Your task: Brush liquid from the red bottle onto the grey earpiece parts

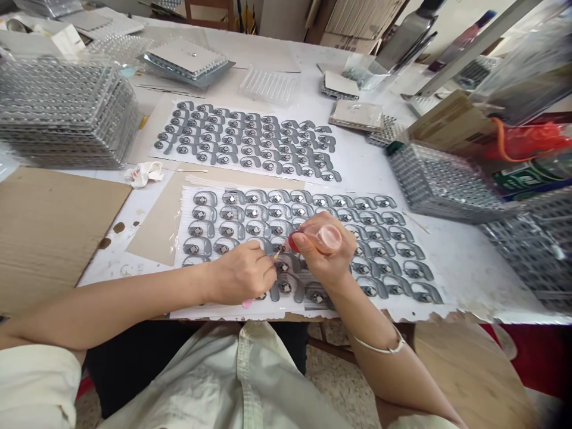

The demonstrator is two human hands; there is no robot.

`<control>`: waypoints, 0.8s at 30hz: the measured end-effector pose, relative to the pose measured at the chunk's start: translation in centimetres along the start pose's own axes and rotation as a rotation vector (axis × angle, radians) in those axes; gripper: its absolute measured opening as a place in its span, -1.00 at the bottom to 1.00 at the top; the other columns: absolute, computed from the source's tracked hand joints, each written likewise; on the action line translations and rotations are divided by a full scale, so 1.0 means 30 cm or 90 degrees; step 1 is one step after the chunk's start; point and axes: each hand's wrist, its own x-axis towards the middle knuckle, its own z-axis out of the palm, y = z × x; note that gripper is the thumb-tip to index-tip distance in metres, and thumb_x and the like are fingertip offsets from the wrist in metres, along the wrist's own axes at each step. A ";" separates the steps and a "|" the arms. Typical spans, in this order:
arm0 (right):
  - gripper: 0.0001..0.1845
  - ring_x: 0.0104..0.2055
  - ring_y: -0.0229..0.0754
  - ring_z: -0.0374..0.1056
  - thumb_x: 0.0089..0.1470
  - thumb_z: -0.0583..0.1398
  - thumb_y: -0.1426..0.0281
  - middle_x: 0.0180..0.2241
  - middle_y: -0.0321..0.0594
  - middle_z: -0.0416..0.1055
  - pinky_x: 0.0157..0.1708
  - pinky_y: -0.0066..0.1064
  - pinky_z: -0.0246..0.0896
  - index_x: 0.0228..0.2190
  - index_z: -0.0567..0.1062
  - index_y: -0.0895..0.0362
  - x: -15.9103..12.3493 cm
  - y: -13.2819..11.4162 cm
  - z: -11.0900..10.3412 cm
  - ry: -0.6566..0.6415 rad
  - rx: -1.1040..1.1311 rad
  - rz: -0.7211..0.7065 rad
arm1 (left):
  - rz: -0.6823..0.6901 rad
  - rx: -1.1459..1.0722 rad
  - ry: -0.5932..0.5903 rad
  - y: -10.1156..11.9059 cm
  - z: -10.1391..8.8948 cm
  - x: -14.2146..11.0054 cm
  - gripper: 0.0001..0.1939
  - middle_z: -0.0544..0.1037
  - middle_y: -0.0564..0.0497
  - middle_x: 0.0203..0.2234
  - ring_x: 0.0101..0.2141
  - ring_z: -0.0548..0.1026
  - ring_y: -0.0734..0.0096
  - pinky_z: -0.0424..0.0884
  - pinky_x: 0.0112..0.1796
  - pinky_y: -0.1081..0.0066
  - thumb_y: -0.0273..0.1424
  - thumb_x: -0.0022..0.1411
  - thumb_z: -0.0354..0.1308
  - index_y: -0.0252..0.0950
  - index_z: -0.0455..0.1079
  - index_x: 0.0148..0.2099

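the left fingers (263, 265) are closing narrowly on a thin brush (273, 256) with a pink handle, its fine tip reaching down among the grey ear-hook-shaped pieces (286, 286) near the middle of the front sheet. the right hand (324, 250) is curled around a small clear cup (329, 239), holding it tilted just above the same pieces, with a red patch showing at the cup's left end. what the cup contains is hard to tell.

the pieces, each with a shiny round centre, are lying in close rows across a white sheet (429, 311) near the table's front edge (473, 317). a second sheet of matching pieces (241, 140) is lying beyond it, toward the table's middle. no gap is showing in either layout, but nothing at this size is marking which pieces the brush has reached, so done and undone pieces cannot be counted apart.

toward the table's far left corner, stacks of clear plastic trays (67, 113) are rising, while loaded trays (447, 185) are sitting along the right edge. a crumpled white rag (145, 173) is lying between the sheets and a piece of brown cardboard (44, 232) at the left edge.
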 end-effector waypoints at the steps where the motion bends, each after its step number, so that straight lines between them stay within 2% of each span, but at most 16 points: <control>1: -0.85 -0.51 -0.27 0.26 0.01 0.27 0.45 -0.57 -0.31 0.34 -0.51 -0.35 0.23 -0.48 0.36 0.09 0.000 0.000 0.000 0.002 -0.001 -0.003 | -0.001 0.001 -0.001 -0.001 -0.002 0.001 -0.72 0.44 -0.02 -0.63 -0.62 0.26 0.45 0.16 -0.50 0.37 -0.60 0.23 0.04 -0.33 0.27 -0.54; 16: -0.82 -0.52 -0.26 0.24 -0.02 0.28 0.48 -0.57 -0.32 0.33 -0.50 -0.36 0.22 -0.50 0.35 0.09 -0.003 -0.001 -0.002 0.007 -0.019 -0.027 | 0.010 -0.017 -0.020 -0.009 -0.017 0.003 -0.76 0.47 -0.03 -0.61 -0.59 0.34 0.43 0.21 -0.48 0.37 -0.62 0.25 0.02 -0.38 0.33 -0.47; 24: -0.80 -0.52 -0.27 0.25 -0.02 0.28 0.46 -0.57 -0.33 0.34 -0.50 -0.36 0.23 -0.51 0.33 0.08 -0.005 0.000 -0.008 0.004 -0.030 -0.012 | 0.014 -0.004 -0.025 -0.011 -0.020 0.003 -0.72 0.47 -0.03 -0.60 -0.59 0.34 0.43 0.21 -0.49 0.37 -0.59 0.31 -0.04 -0.36 0.33 -0.46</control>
